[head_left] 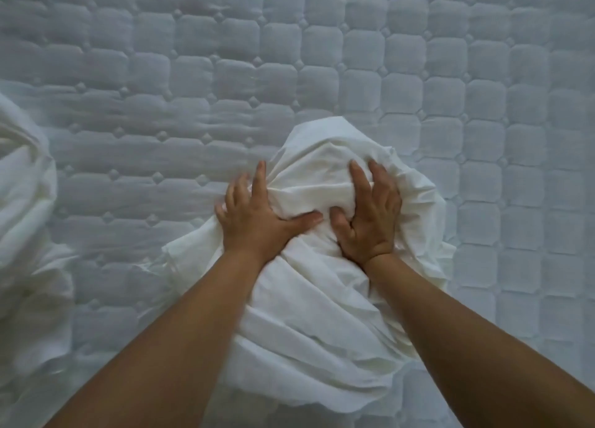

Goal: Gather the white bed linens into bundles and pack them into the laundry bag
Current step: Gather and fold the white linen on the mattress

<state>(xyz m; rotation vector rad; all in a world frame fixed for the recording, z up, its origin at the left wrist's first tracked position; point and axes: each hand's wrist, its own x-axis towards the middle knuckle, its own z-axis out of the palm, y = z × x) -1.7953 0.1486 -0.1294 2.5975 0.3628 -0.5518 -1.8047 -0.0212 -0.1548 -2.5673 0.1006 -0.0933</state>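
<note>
Head view is showing two bare forearms reaching forward from the lower edge over a crumpled white sheet bundle (309, 305), which is lying on the quilted mattress (322, 57) just right of centre. The left hand (257, 221) is pressing down on the bundle's left side, fingers spread wide and thumb stretched toward the middle. The right hand (370, 215) is pressing on the bundle's top, fingers fairly straight and close together, thumb sinking into a fold. The two thumbs are nearly meeting. Well apart, at the left edge, a second heap of white linen (25, 218) is resting on the mattress, whose bare quilting is stretching away beyond.
</note>
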